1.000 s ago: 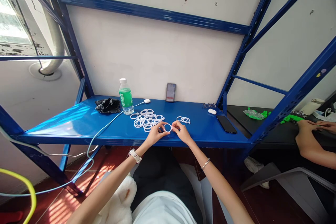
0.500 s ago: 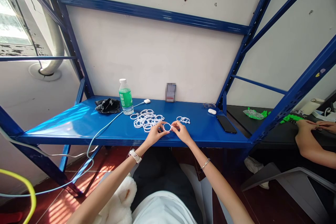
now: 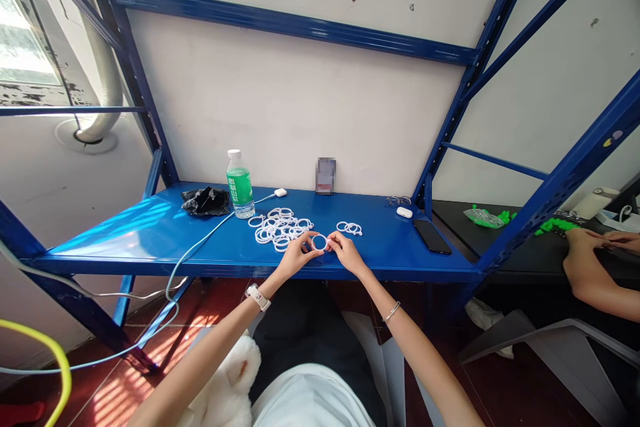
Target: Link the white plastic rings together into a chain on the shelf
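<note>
Both my hands meet over the front of the blue shelf [image 3: 150,233] and pinch one white plastic ring [image 3: 319,242] between them. My left hand [image 3: 296,255] grips its left side and my right hand [image 3: 345,251] its right side, fingers closed. Just behind my left hand lies a heap of several white rings [image 3: 278,225]. A small cluster of white rings [image 3: 349,228] lies behind my right hand.
A green-labelled water bottle [image 3: 239,185], a black bag [image 3: 205,201], a white charger cable [image 3: 200,243], a small box [image 3: 325,176], glasses [image 3: 398,200], an earbud case [image 3: 404,212] and a dark phone [image 3: 431,237] sit on the shelf. Another person's arm [image 3: 595,273] works at the right table.
Almost nothing: both hands still pinch the same ring in the same spot, with only slight finger shifts on it.
</note>
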The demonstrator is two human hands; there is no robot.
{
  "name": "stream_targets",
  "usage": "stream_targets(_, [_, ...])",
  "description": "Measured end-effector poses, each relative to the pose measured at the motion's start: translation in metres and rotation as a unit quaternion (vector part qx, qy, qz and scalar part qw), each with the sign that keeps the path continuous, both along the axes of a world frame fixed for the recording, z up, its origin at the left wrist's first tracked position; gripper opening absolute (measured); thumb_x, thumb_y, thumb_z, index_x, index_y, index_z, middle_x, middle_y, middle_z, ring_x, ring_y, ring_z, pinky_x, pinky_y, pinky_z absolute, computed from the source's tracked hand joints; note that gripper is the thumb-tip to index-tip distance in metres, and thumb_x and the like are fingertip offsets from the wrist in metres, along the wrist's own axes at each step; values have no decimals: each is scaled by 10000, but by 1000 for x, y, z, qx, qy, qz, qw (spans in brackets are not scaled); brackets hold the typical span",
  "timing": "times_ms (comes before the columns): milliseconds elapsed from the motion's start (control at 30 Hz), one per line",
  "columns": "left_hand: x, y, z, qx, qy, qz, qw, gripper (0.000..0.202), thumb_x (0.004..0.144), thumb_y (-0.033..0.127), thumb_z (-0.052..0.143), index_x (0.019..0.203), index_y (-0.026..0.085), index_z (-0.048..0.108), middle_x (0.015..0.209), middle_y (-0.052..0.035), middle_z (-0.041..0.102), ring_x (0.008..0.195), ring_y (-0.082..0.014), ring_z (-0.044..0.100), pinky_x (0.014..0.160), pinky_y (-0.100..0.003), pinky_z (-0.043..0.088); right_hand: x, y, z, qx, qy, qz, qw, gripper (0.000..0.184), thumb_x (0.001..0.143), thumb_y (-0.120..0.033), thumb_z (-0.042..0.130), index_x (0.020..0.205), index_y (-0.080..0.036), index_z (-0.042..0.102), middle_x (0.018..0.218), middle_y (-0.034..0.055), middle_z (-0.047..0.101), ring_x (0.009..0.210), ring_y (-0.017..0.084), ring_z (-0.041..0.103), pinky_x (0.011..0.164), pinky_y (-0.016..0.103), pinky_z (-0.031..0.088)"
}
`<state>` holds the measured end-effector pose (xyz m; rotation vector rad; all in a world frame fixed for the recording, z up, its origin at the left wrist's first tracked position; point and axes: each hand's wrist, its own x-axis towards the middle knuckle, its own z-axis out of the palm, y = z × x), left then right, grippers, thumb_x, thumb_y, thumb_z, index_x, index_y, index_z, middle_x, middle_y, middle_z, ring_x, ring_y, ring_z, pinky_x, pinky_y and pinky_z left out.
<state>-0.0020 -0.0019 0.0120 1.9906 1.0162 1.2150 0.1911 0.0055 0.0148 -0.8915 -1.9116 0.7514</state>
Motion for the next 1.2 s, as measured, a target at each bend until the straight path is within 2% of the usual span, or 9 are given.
stream_targets(333, [1,0,0,-6,-12,3,1000,524,766,509,649,1169,190,544,749,8,571,630,-141,561,595,-271,503,-1,-2,3,-8,-6,-15,1000,271,918,-473,472,939,-216,554,778,21,638,756,180,631,709,314,510])
stream_targets(600, [1,-1,2,-1,10,5,1000,523,760,528,648,1153,193,563,766,-5,601,726,-181,604,651,-300,514,0,-3,4,0,-14,-14,1000,277,924,-475,455,878,-221,557,762,9,629,735,177,624,703,318,509])
stream_targets(800, [4,-1,-2,11,29,22,999,517,811,505,596,1218,191,534,840,-34,632,762,-191,613,648,-303,508,-1,-5,6,14,-22,-46,999,284,919,-467,461,875,-216,585,770,20,646,730,182,627,699,315,505])
stream_targets(933, [5,-1,-6,47,56,41,996,492,862,442,552,1285,200,483,870,-36,631,808,-193,600,662,-295,499,0,-2,4,40,-33,-80,995,269,923,-434,462,852,-211,596,760,26,655,708,188,625,685,313,486])
stream_targets(1033, [4,-2,-4,105,95,54,988,353,908,375,490,1215,205,526,872,-39,620,856,-203,577,707,-309,495,5,2,3,69,-59,-122,988,258,928,-414,457,850,-216,602,783,36,664,719,198,620,686,321,476])
stream_targets(1200, [-7,5,2,216,190,126,949,263,940,257,402,1126,192,576,987,-94,594,974,-249,530,807,-376,478,30,11,6,152,-146,-253,944,311,946,-425,409,818,-215,600,797,63,660,729,219,584,710,352,425])
